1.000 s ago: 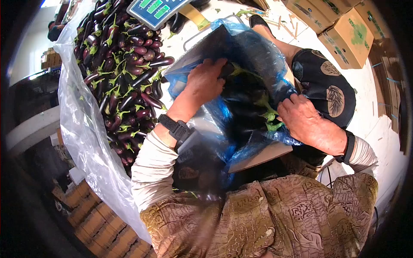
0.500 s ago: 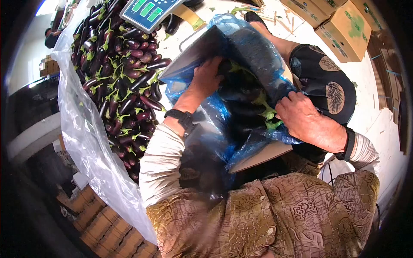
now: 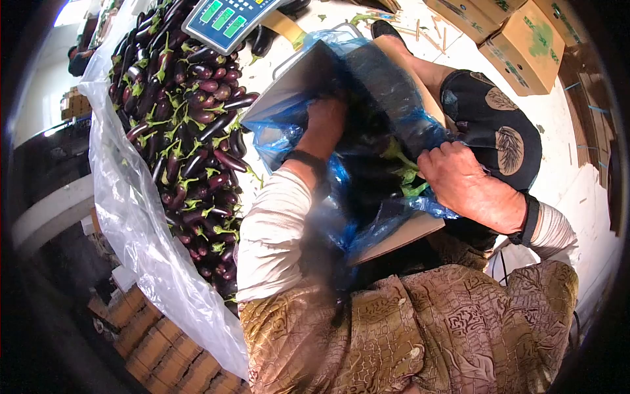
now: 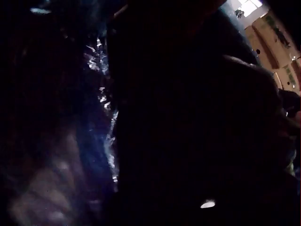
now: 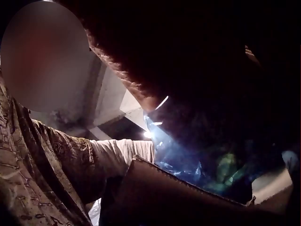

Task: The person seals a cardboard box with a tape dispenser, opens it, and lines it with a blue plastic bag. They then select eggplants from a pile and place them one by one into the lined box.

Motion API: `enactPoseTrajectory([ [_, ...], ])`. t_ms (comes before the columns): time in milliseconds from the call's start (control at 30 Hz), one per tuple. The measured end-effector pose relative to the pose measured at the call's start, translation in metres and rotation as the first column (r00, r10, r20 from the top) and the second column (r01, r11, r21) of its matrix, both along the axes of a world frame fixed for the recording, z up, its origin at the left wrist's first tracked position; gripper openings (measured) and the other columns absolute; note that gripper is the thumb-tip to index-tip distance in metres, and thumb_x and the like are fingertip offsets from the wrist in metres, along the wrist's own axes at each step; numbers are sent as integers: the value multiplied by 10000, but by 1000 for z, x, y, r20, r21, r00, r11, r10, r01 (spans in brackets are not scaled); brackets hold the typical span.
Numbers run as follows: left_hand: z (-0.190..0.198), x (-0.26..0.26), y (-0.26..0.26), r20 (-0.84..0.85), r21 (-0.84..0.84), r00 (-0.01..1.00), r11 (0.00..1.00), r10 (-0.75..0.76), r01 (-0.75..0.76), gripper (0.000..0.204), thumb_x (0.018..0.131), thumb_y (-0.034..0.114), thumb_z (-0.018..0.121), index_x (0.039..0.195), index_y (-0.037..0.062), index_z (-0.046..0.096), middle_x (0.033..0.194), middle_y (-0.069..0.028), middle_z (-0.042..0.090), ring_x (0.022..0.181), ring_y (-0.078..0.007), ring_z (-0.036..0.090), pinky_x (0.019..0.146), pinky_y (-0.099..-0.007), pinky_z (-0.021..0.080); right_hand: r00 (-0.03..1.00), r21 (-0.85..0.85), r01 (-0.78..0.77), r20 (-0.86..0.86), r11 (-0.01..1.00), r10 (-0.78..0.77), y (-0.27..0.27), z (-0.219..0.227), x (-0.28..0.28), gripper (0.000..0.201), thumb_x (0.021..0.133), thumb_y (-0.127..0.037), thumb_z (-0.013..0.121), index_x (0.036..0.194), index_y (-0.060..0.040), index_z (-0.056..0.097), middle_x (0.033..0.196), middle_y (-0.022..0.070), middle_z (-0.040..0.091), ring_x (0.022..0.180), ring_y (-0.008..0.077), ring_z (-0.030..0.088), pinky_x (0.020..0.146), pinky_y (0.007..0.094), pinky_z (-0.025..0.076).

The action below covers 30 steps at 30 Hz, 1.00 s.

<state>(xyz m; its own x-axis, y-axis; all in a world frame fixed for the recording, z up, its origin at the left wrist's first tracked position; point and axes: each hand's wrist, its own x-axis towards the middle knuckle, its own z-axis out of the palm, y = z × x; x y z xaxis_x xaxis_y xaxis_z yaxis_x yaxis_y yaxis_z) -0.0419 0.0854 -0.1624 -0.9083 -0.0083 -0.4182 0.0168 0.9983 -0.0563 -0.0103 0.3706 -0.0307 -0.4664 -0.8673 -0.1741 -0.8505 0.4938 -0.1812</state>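
Note:
A cardboard box (image 3: 403, 240), lined with a blue plastic bag (image 3: 272, 139), stands tilted in front of the person. Dark eggplants (image 3: 374, 154) with green stems lie inside, mostly in shadow. My left hand (image 3: 326, 123) reaches into the box at its left side; its fingers are lost in the dark, so I cannot tell what they hold. At the right rim my right hand (image 3: 461, 180) grips the bag's edge with curled fingers. The left wrist view is nearly black. In the right wrist view the box edge (image 5: 188, 186) and blue plastic (image 5: 176, 153) show.
A big heap of eggplants (image 3: 197, 111) lies to the left on clear plastic sheeting (image 3: 131, 223). A scale with a lit display (image 3: 226, 20) stands beyond it. Cardboard cartons (image 3: 525, 49) are stacked at the back right, near another person's leg (image 3: 426, 75).
My left hand has moved from near the box's upper left rim deeper into it, its forearm swinging right. The right hand keeps its grip on the bag, almost unmoved.

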Motion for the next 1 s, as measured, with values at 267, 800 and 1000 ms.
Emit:
enactPoseTrajectory([
  [267,-4,4,-5,-209,43,971,991,-113,125,247,870,114,533,1084,104,654,945,-144,699,868,-314,694,742,-458,544,981,-56,65,187,996,-53,-4,9,-4,278,824,-353,651,833,-77,622,758,71,603,778,258,579,740,391,425],
  [800,128,80,-50,-45,512,995,853,-89,100,413,829,225,675,1186,30,607,980,-223,676,921,-397,645,785,-476,508,924,172,-251,335,953,183,-103,-14,-47,412,833,-290,677,1071,30,578,1049,226,599,1028,369,571,840,436,467],
  [1000,118,85,-77,-133,549,986,835,103,-13,445,832,224,677,1235,53,597,921,-190,690,861,-335,671,778,-408,525,924,237,-65,381,969,-31,-143,-39,-48,441,740,-359,732,927,37,673,989,202,671,1051,360,620,847,427,501],
])
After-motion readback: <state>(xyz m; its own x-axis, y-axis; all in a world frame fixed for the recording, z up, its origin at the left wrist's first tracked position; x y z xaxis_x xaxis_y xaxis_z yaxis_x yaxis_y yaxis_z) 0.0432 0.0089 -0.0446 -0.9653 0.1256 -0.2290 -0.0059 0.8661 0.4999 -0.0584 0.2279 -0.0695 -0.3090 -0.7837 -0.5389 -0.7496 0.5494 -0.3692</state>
